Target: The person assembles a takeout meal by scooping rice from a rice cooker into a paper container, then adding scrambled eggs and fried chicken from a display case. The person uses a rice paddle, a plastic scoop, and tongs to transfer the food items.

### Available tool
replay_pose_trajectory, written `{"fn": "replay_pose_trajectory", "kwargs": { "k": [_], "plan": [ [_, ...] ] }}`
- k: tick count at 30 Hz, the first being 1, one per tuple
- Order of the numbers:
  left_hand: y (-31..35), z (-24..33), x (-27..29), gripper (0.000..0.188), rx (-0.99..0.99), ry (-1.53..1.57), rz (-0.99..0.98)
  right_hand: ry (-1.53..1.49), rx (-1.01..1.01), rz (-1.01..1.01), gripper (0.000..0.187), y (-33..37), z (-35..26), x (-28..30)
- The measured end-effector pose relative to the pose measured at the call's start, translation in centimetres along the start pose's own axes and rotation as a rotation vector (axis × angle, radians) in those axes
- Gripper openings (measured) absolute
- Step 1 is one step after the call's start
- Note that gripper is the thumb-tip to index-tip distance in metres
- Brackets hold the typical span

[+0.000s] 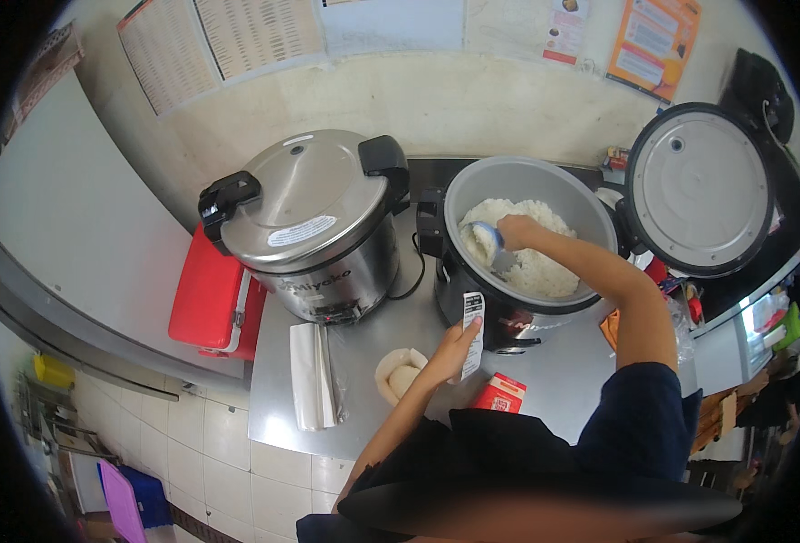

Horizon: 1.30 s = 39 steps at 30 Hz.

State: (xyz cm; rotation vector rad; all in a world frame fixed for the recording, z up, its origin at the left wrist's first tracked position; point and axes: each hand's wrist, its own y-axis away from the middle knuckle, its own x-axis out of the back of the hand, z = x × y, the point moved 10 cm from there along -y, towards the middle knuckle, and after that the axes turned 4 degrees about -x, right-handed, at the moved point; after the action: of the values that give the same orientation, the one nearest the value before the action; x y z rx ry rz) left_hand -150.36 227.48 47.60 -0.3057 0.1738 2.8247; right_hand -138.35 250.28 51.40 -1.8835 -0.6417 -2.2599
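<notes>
A wide rice cooker (545, 172) stands uncovered, with white cooked rice (545, 262) in its grey inner pot. My right hand (519, 233) reaches down into the pot, closed on a small blue cup (488, 233) that has rice in it. Something greyish and see-through, perhaps a paddle, shows just below the cup. In front of the cooker, my left hand (457, 351) pinches a long white printed slip (473, 337) upright. A cream-coloured bowl (384, 371) with a pale mound in it sits left of my left wrist, on the steel table (364, 439).
A second, lidded rice cooker (327, 262) stands to the left, beside a red cooler box (202, 299). White plastic sheets (312, 376) lie in front of it. A red-and-white box (501, 392) is close to my body. The open cooker's raised lid (700, 190) leans back at right.
</notes>
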Motion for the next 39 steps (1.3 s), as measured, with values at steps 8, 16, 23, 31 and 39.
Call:
{"fn": "replay_pose_trajectory", "kwargs": {
  "k": [8, 16, 23, 31, 39],
  "plan": [
    [0.0, 0.7, 0.3, 0.047, 0.067, -0.071, 0.032, -0.119, 0.071, -0.064, 0.029, 3.6, -1.9, -0.7],
    [0.9, 2.1, 0.9, 0.04, -0.194, 0.163, 0.168, -0.701, -0.009, -0.388, 0.029, 11.8, 0.9, 1.0],
    [5.4, 1.6, -2.3, 0.042, -0.246, -0.188, -0.184, -1.174, -0.134, -0.18, 0.043, 19.3, 1.3, 5.6],
    [11.9, -10.8, -8.4, 0.068, -0.371, -1.248, -0.672, -1.373, -0.403, 0.04, 0.031, 33.3, 0.2, 4.5],
    [8.5, -9.0, -8.9, 0.032, -0.514, -1.514, -0.386, -1.595, -0.67, 0.066, 0.016, 42.3, -3.4, -2.5]
  ]
}}
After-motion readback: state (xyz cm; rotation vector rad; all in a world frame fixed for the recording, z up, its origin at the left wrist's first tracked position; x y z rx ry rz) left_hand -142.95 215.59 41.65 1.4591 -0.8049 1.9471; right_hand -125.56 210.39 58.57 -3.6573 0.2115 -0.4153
